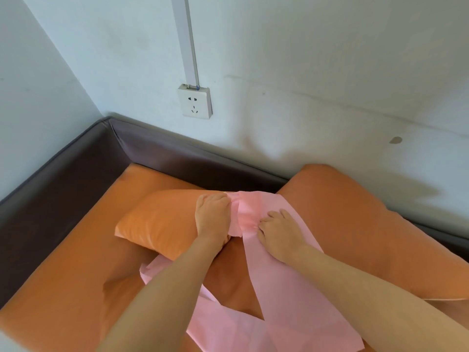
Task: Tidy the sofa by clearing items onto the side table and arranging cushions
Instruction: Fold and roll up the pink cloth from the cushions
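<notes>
i saw bare orange sofa seat (76, 262) left of both hands, hemmed by the dark sofa frame (63, 179). a big cushion (355, 224) crowded the right side. my left hand (212, 217) gripped the pink cloth (284, 288) over a small cushion (157, 219); my right hand (278, 235) lay flat, fingers relaxed, on it.

pale wall (304, 59) | white socket (195, 101) | cable trunking (186, 39) | daylight

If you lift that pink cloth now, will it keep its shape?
Probably not. The pink cloth drapes over the small orange cushion and bunches where the left hand grips it, so it looks floppy and light. It would likely sag and trail.
</notes>
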A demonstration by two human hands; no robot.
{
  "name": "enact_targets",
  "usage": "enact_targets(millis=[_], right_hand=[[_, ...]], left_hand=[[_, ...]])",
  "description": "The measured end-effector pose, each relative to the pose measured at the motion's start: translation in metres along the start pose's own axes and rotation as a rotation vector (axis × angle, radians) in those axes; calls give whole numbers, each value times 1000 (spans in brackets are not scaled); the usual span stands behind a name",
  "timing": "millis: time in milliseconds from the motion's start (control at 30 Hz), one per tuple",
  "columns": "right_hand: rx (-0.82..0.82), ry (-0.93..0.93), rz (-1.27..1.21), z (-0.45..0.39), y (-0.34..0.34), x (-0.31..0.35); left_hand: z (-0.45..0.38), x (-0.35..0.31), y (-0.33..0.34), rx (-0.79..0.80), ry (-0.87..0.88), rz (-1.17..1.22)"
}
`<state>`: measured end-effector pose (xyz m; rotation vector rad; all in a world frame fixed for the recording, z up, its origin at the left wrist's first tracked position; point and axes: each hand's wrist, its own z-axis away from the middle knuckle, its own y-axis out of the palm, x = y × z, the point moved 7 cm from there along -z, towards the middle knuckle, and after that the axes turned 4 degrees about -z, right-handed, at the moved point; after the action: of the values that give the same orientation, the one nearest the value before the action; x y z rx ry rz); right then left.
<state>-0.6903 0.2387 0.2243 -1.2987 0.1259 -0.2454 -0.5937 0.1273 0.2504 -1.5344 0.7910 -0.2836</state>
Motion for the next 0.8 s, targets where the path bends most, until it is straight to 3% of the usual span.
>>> enact_targets(millis=[200, 333, 467, 567, 700, 800], right_hand=[[-160, -109, 43, 37, -18, 17], [-285, -288, 0, 75, -34, 37], [-347, -398, -53, 106, -44, 52], [-439, -398, -84, 119, -59, 57], [-606, -338, -108, 128, -82, 53], [-575, -308, -197, 125, -99, 54]], left_hand=[[22, 1, -42, -88, -5, 40], [50, -10, -64, -177, 60, 110], [83, -20, -71, -83, 35, 154], [107, -18, -78, -69, -67, 241], [134, -23, -102, -185, -44, 361], [149, -27, -124, -235, -54, 398]])
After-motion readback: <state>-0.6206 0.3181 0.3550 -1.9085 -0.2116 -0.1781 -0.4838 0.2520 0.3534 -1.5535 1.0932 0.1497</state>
